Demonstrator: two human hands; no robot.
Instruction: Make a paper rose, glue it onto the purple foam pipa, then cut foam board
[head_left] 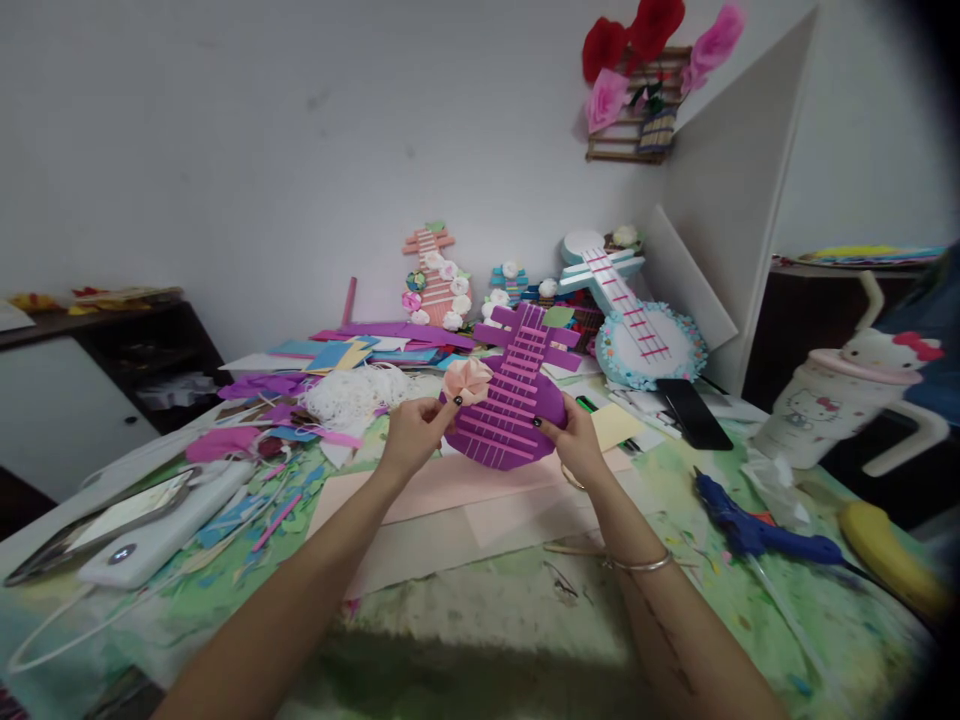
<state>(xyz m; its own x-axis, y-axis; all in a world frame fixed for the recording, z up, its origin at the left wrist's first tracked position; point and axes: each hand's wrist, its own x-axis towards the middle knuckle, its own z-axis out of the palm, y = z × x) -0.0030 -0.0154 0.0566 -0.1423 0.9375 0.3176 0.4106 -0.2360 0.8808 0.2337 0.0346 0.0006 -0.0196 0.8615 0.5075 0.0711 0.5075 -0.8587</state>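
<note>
Left hand (411, 438) pinches peach flower (466, 380) against purple lute (501, 405); right hand (583, 442), fingers gripping its opposite edge, apparently steadies it.

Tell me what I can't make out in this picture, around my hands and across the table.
All in the head view:
- Back of the purple lute: turned away from the camera.
- Most fingers of your right hand: behind the lute.
- Whether the peach flower is fixed on: petals and left hand hide the join.
- Writing on the lit phone: too small, blurred.
</note>
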